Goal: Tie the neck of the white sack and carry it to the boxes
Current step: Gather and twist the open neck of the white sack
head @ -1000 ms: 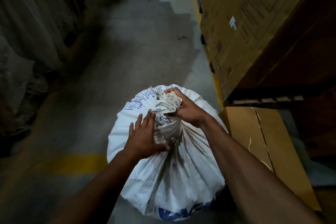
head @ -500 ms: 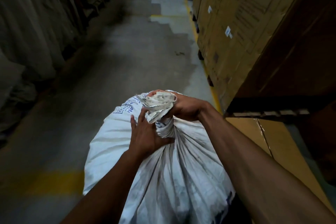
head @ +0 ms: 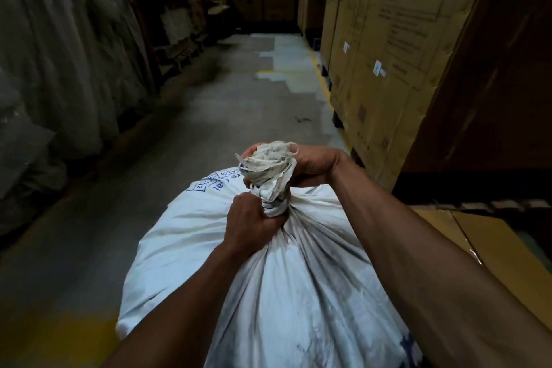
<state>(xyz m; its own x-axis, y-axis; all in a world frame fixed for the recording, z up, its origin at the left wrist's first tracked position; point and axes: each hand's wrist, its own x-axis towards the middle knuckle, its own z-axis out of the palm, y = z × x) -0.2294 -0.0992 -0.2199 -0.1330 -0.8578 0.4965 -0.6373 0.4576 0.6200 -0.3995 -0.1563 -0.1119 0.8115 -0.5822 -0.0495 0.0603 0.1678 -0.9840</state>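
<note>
Over the last second the left hand [head: 248, 219] changes from lying open-fingered against the gathered cloth to closing right round it — it now grips the twisted neck [head: 273, 201] of the white sack [head: 286, 284] low down, at the point where the pleats fan out into the full body. The view has also lifted from the floor to the length of the aisle, and the sack sits higher and nearer in it, which suggests the person is straightening up with the load (whether it has fully left the concrete floor [head: 209, 134] cannot be told, since its underside is out of sight). No knot or cord shows on the neck, so the tying looks unfinished or simply held by twist and grip — the carry seems to be starting anyway. The right hand [head: 310, 166] is above the left, fingers curled over the frayed, bunched mouth [head: 267, 163] of the sack, wrist bent and forearm running down toward the lower right corner of the view. Both forearms converge on the neck, one fist stacked over the other. The tall cardboard boxes [head: 385, 47] line the right side of the aisle, just beside the sack, with a flat carton [head: 493, 245] lying low at the right.
</note>
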